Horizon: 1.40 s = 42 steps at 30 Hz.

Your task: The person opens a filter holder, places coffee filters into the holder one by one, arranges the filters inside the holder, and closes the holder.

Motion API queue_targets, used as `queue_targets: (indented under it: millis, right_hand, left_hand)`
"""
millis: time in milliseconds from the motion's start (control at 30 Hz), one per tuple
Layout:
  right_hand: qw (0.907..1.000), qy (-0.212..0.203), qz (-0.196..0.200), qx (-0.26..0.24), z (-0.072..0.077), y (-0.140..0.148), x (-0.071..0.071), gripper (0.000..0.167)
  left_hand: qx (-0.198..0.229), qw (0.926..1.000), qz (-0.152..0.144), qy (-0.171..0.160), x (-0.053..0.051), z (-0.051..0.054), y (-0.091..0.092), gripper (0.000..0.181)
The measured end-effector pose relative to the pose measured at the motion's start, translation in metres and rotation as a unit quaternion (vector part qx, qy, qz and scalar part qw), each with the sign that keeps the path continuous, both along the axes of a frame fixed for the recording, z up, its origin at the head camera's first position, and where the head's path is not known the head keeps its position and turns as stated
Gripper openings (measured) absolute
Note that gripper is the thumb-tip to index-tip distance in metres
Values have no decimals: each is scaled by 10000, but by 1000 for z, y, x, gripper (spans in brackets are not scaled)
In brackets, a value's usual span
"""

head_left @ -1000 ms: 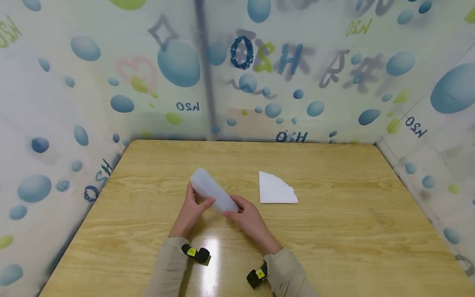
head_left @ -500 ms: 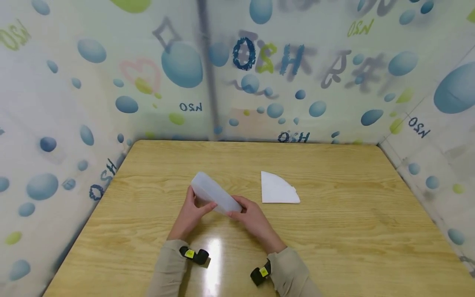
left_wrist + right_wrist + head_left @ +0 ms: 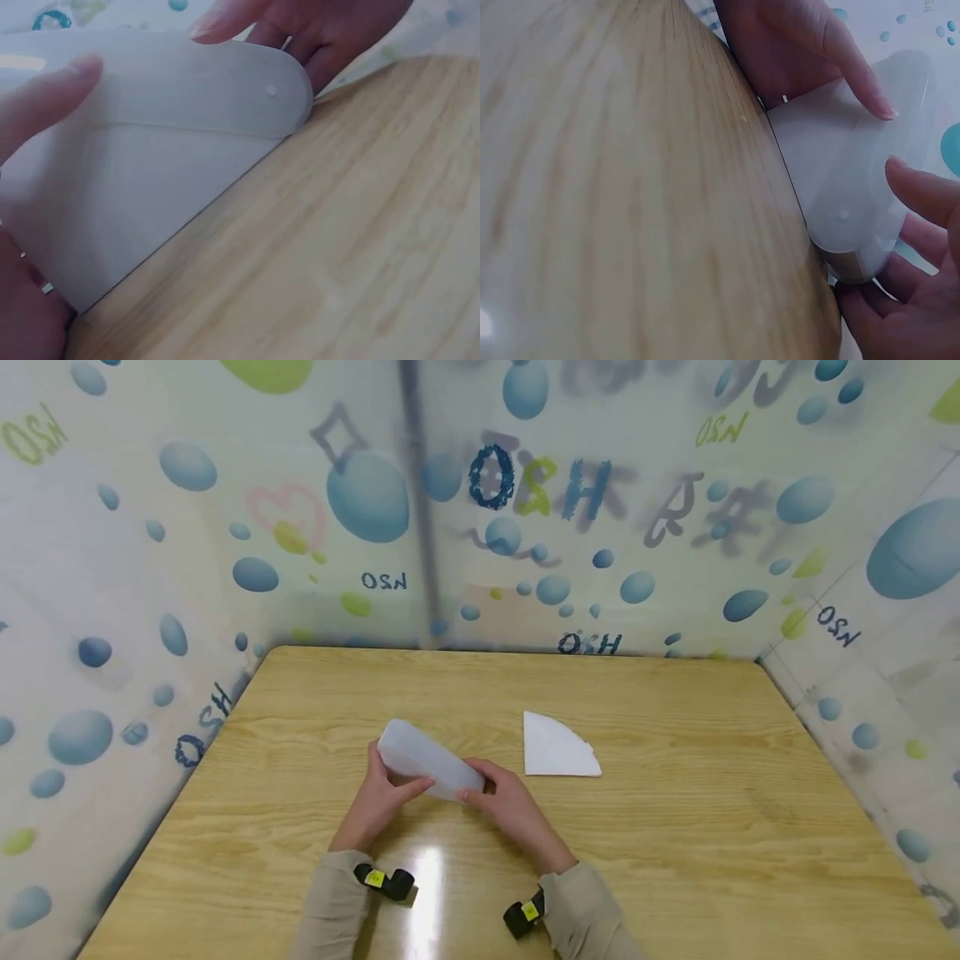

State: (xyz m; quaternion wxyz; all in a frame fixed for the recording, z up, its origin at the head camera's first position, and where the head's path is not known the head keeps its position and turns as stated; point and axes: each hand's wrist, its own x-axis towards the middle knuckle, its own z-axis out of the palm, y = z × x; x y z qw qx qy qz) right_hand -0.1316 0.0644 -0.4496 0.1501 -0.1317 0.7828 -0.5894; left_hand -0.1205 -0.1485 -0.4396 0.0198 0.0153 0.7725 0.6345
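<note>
Wood-grain table [image 3: 720, 843] is stretching toward pale back wall [image 3: 465, 556], which is showing blue blobs [image 3: 367, 497], green blobs [image 3: 356, 604], OSH lettering [image 3: 537, 485] and grey vertical stripe [image 3: 420, 502]. Left wall [image 3: 127, 602] and right wall [image 3: 900, 693] are repeating similar blobs. White glare [image 3: 425, 902] is shining on table.

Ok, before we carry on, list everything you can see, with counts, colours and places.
Rounded-end case: one, translucent whitish, between both hands
Quarter-circle sheet: one, white, lying on the table to the right of the case
Table: one, light wood-coloured, under the sheet
Walls: three, pale with blue and green spots, behind and either side
Wrist devices: two, black with yellow labels, one at each wrist
Sleeves: two, beige, on the forearms
Left hand: one, bare, gripping the case
Right hand: one, bare, gripping the case's right end
</note>
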Motion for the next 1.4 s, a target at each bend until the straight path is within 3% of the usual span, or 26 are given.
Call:
queue_targets:
  millis: [233, 400, 567, 833, 1233, 1400]
  right_hand:
    - [9998, 129, 40, 131, -4, -2, -2, 46]
    - [9995, 57, -120, 274, -4, -1, -2, 47]
    - [9995, 12, -125, 305, -2, 0, -2, 47]
    - [9995, 119, -82, 294, -3, 0, -1, 46]
    - [9972, 160, -329, 656, -7, -3, 0, 51]
    - [9965, 217, -370, 714, -4, -2, -1, 51]
  left_hand:
    - [1, 9994, -226, 275, -7, -21, -14, 76]
    - [113, 9980, -448, 438, -10, -28, -13, 75]
    - [64, 9980, -494, 378, -10, -28, -15, 74]
    - [325, 9956, -747, 465, -10, -28, -20, 66]
    - [107, 9981, -606, 22, -6, -28, -18, 55]
    - [182, 9972, -731, 11, -8, -26, -17, 53]
